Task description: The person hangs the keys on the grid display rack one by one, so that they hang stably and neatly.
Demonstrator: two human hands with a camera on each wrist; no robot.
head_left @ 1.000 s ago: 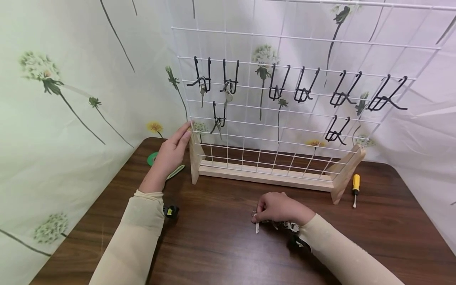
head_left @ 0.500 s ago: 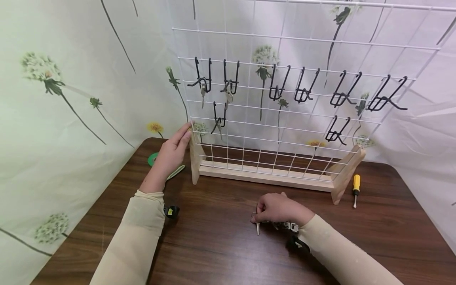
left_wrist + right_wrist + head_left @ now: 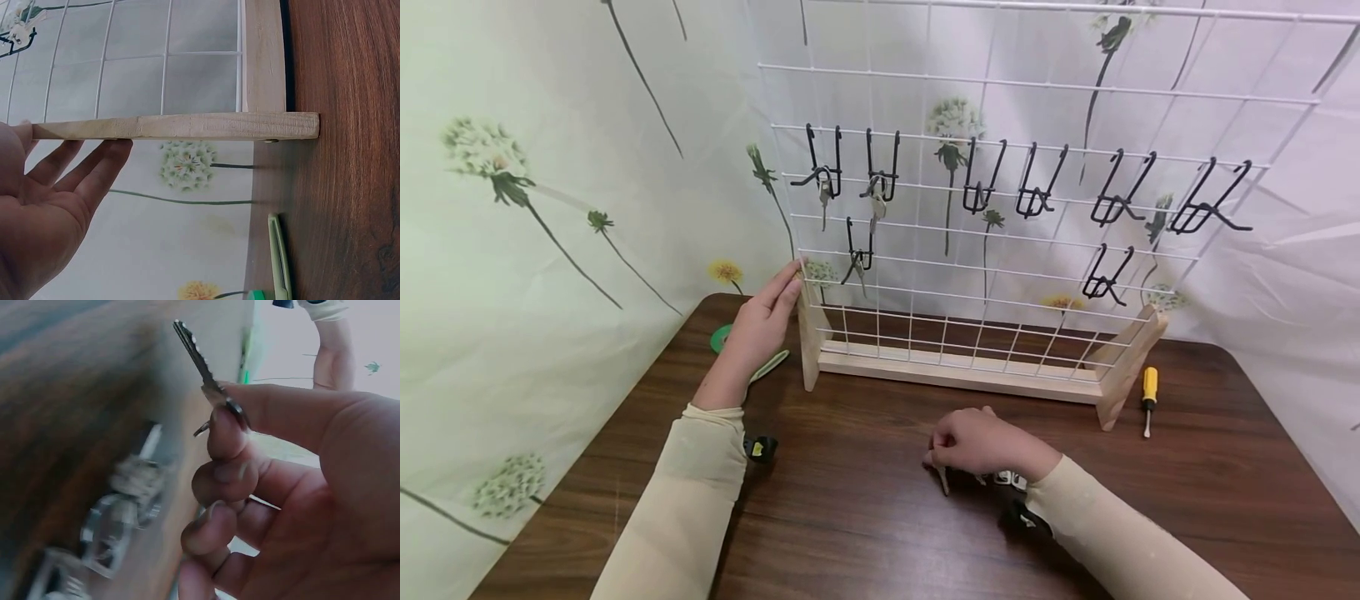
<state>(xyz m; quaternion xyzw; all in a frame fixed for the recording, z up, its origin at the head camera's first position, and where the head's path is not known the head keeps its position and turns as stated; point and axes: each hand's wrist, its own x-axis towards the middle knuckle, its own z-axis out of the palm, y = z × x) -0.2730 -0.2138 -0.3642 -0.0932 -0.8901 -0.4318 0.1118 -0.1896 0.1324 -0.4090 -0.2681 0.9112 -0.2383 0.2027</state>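
Note:
Between thumb and index finger, my right hand (image 3: 981, 442) pinches a small toothed key (image 3: 197, 353) low over the dark wooden table. Its bow and ring are partly hidden by the fingertips. More keys on rings (image 3: 134, 481) lie under and beside that hand, blurred in the right wrist view. My left hand (image 3: 763, 321) holds the upper end of the left wooden upright (image 3: 187, 127), fingers along its outer face. That upright supports a white wire grid rack with black hooks. Keys hang on the upper left hook (image 3: 823, 196), the one beside it (image 3: 878, 200) and the lower left hook (image 3: 860, 267).
Several black hooks (image 3: 1036, 200) without keys are on the grid's middle and right. A yellow-handled screwdriver (image 3: 1150, 392) lies beside the right wooden foot. Behind the left hand are a green tape roll (image 3: 720, 337) and a pale green slim tool (image 3: 279, 256).
My right hand has shifted slightly left, and the key in its fingers has changed its tilt. My left hand has stayed on the upright.

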